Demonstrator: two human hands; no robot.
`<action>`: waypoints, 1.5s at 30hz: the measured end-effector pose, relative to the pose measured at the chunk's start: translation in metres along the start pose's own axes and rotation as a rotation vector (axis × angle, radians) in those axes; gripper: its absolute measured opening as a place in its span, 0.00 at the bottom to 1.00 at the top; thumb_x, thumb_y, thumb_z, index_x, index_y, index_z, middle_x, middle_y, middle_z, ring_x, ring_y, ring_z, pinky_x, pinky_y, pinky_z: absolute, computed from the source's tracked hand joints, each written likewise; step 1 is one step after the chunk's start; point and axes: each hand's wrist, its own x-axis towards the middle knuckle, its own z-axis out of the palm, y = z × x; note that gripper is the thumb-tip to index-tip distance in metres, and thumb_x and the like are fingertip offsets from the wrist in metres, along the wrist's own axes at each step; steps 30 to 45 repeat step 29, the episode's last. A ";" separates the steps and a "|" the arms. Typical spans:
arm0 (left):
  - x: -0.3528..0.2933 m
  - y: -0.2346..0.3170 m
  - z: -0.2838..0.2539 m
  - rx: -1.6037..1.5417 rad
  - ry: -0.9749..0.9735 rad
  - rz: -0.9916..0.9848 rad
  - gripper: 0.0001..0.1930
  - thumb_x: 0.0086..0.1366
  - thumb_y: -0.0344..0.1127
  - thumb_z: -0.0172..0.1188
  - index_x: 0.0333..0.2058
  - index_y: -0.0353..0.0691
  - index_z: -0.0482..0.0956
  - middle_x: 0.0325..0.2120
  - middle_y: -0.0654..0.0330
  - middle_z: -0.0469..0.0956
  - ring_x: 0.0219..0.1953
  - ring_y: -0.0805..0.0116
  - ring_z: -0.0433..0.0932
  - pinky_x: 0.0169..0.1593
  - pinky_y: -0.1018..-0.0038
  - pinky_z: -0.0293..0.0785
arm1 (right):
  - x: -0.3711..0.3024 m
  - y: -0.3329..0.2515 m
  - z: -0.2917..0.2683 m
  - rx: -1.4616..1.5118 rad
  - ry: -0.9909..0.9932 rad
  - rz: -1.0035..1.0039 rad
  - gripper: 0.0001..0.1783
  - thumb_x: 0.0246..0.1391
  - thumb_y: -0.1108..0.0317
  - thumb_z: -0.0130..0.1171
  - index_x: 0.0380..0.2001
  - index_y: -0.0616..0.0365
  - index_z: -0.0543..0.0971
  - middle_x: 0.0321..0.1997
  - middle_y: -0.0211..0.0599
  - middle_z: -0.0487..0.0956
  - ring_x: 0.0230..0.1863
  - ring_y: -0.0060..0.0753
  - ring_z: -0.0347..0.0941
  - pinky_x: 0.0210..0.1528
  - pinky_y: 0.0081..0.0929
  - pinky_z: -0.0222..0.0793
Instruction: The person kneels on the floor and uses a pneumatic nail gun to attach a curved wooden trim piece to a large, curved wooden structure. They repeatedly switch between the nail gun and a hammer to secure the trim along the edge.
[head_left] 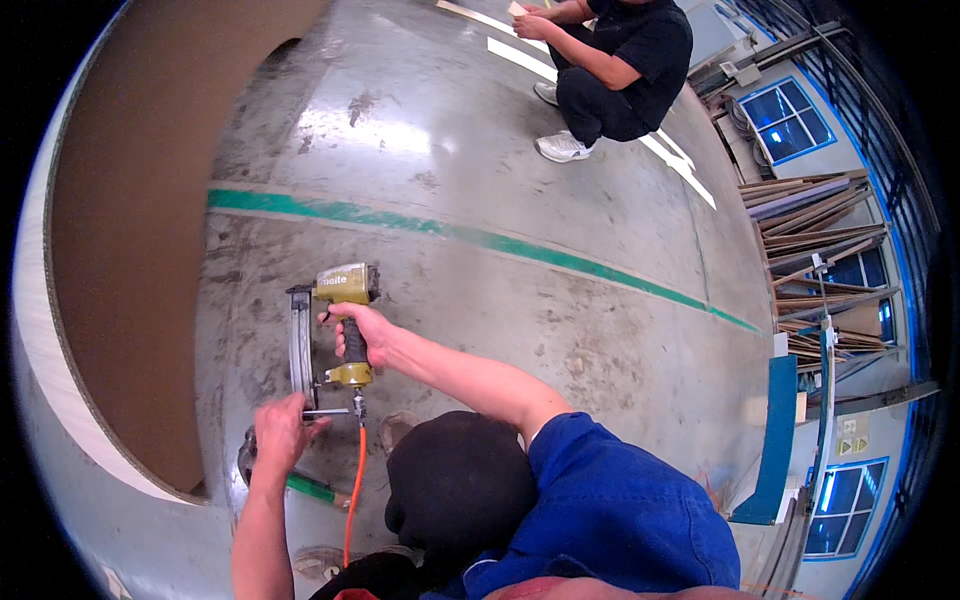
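Note:
An olive-yellow and silver air nail gun (346, 283) with a long grey magazine (302, 345) is held above the floor. My right hand (366, 334) wraps round its black grip, fingers near the trigger. At the magazine's lower end, my left hand (282, 432) has its fingers curled in beside a thin metal bar (328, 412); what they pinch is hidden. An orange air hose (357, 490) runs from the fitting under the grip down toward my legs. Below my left hand a hammer (312, 487) with a green-banded handle lies on the floor.
A large brown panel with a curved pale edge (75, 400) stands at my left. A green line (450, 232) crosses the concrete floor. Beyond it a person in black (625, 75) crouches, holding a pale piece, near long white strips (520, 58). Stacked boards (815, 215) stand at right.

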 end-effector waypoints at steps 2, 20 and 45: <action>-0.008 -0.005 0.002 -0.036 0.040 -0.092 0.21 0.42 0.42 0.77 0.27 0.41 0.73 0.23 0.57 0.78 0.28 0.53 0.79 0.32 0.59 0.74 | 0.004 0.000 0.009 0.007 0.021 -0.019 0.12 0.56 0.56 0.59 0.35 0.53 0.80 0.19 0.22 0.67 0.20 0.21 0.64 0.22 0.27 0.68; 0.030 0.005 -0.012 -0.460 0.573 -0.361 0.10 0.69 0.32 0.52 0.39 0.30 0.79 0.30 0.52 0.75 0.30 0.60 0.77 0.39 0.67 0.74 | -0.007 -0.001 0.010 -0.007 -0.031 -0.132 0.14 0.55 0.59 0.63 0.40 0.55 0.79 0.22 0.23 0.69 0.21 0.21 0.66 0.25 0.24 0.68; 0.065 0.028 0.014 -0.278 0.617 -0.418 0.15 0.63 0.25 0.57 0.48 0.37 0.81 0.33 0.51 0.76 0.42 0.54 0.75 0.49 0.62 0.70 | -0.030 -0.002 0.025 -0.052 -0.033 -0.094 0.12 0.54 0.60 0.63 0.38 0.54 0.81 0.21 0.24 0.70 0.19 0.24 0.68 0.25 0.26 0.68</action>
